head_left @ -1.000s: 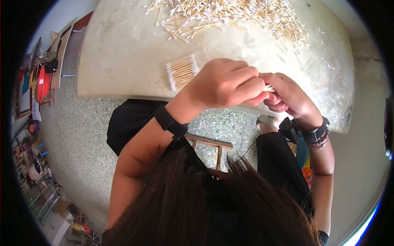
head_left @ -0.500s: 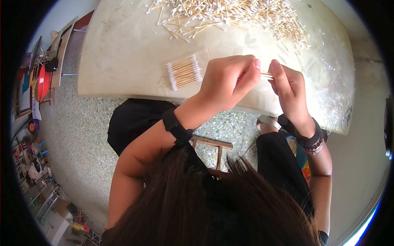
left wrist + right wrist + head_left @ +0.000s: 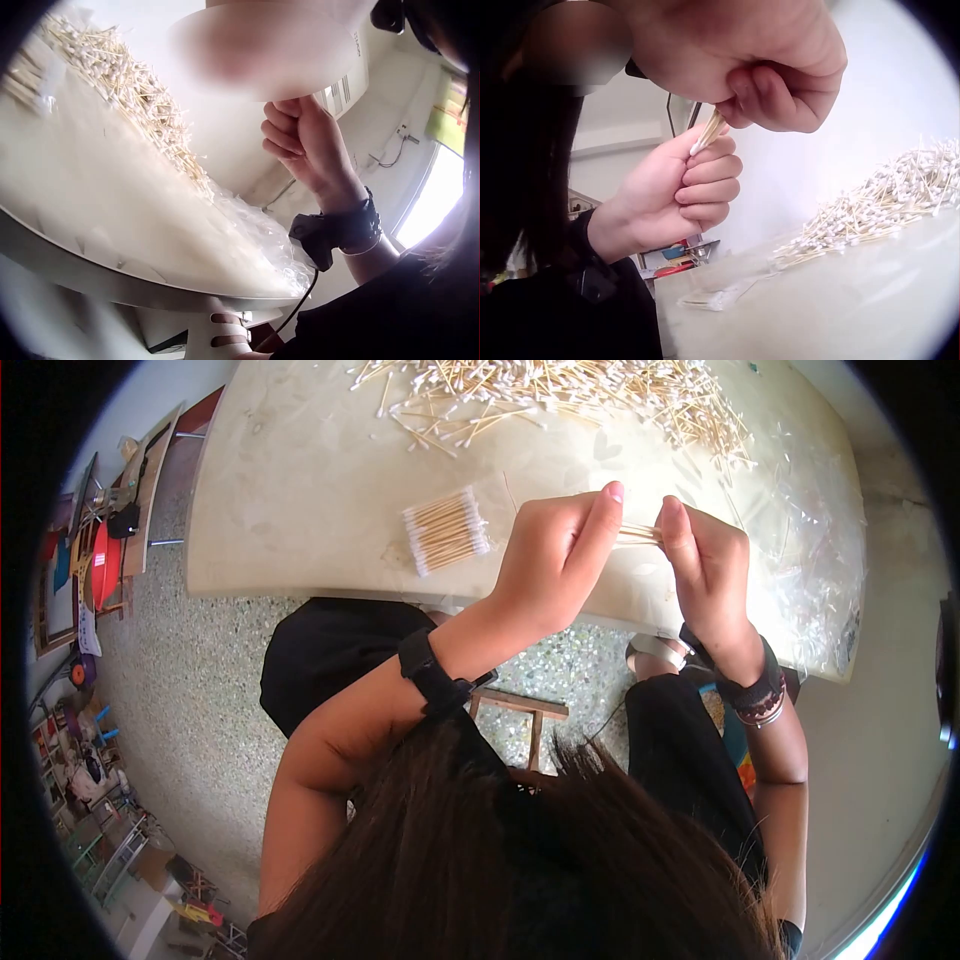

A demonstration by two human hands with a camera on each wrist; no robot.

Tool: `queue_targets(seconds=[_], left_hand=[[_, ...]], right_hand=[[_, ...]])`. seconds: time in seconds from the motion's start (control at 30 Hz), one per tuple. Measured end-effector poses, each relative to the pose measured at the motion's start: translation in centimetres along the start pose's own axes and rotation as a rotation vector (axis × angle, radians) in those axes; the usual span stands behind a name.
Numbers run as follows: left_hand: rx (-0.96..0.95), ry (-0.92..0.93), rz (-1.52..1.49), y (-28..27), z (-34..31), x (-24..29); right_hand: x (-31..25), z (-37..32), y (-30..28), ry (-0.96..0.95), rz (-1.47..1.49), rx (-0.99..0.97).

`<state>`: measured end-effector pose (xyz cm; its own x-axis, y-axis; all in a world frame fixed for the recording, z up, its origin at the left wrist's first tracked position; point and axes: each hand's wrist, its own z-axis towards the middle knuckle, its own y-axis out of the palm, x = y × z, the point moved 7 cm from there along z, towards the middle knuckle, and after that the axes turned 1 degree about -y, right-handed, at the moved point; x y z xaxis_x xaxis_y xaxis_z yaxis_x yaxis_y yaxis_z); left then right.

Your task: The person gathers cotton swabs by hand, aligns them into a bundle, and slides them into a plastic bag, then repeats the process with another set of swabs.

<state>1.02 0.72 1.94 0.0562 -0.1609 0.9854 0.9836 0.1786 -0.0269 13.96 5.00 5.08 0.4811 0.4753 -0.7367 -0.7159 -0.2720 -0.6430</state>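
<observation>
A small bundle of cotton swabs spans the gap between the two hands, raised over the table's near edge. The left hand grips one end, thumb on top and fingers curled under. At the other end, the right hand pinches the sticks between thumb and curled fingers. White cotton tips show against the left hand in the right wrist view. To the left of the hands, a flat clear packet of cotton swabs lies on the table.
A large loose heap of cotton swabs covers the far part of the table. Crumpled clear plastic lies along the right side. Below the near edge are the person's legs and a wooden stool frame.
The hands were close together with the swabs mostly covered; they have since drawn apart and tipped thumbs up, exposing the bundle between them. The packet and heap stay put.
</observation>
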Motion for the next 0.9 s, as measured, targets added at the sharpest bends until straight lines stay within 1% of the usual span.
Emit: queue_targets(seconds=[0.07,0.2,0.23,0.37,0.4,0.43,0.47,0.5,0.57,0.6,0.63,0.67,0.73,0.77,0.83,0.87,0.9], left_hand=[[-0.023,0.021,0.004,0.2,0.0,0.2],[-0.052,0.058,0.08,0.3,-0.2,0.6],[-0.069,0.033,0.088,0.4,-0.2,0.5],[-0.099,-0.014,0.143,0.4,-0.3,0.2],[-0.099,-0.015,0.144,0.4,-0.3,0.3],[-0.107,0.025,0.161,0.5,-0.3,0.6],[-0.114,0.065,0.178,0.5,-0.4,0.9],[-0.114,0.064,0.178,0.6,-0.3,0.7],[-0.016,0.331,0.232,0.4,-0.2,2.0],[-0.016,0.331,0.232,0.2,0.2,1.8],[-0.034,0.454,0.32,0.3,0.2,2.4],[-0.053,0.577,0.408,0.5,0.0,2.9],[-0.056,0.589,0.411,0.4,0.0,3.0],[-0.059,0.6,0.415,0.3,-0.1,3.1],[-0.081,0.618,0.422,0.3,-0.2,3.1],[-0.101,0.635,0.43,0.4,-0.3,3.2],[-0.102,0.635,0.43,0.3,-0.2,3.1]], right_hand=[[0.1,0.0,0.0,0.002,0.001,0.002],[0.8,0.1,0.2,0.098,0.04,-0.023],[1.0,0.1,0.3,0.135,0.049,-0.034],[1.7,0.0,0.7,0.165,0.061,-0.088],[2.1,0.0,0.8,0.213,0.104,-0.089],[2.4,-0.1,0.9,0.26,0.147,-0.09],[2.4,-0.1,1.0,0.26,0.148,-0.091],[2.5,-0.1,1.0,0.273,0.173,-0.092],[2.6,0.0,1.0,0.286,0.198,-0.094],[2.9,0.0,1.1,0.334,0.218,-0.111],[3.2,-0.1,1.1,0.382,0.239,-0.128],[3.2,0.0,1.0,0.383,0.239,-0.127],[3.4,-0.1,0.9,0.449,0.298,-0.148],[3.5,-0.1,0.8,0.451,0.299,-0.147],[3.6,-0.3,1.3,0.49,0.412,-0.208],[3.5,-0.2,1.1,0.491,0.412,-0.208],[3.4,-0.4,1.5,0.543,0.475,-0.257]])
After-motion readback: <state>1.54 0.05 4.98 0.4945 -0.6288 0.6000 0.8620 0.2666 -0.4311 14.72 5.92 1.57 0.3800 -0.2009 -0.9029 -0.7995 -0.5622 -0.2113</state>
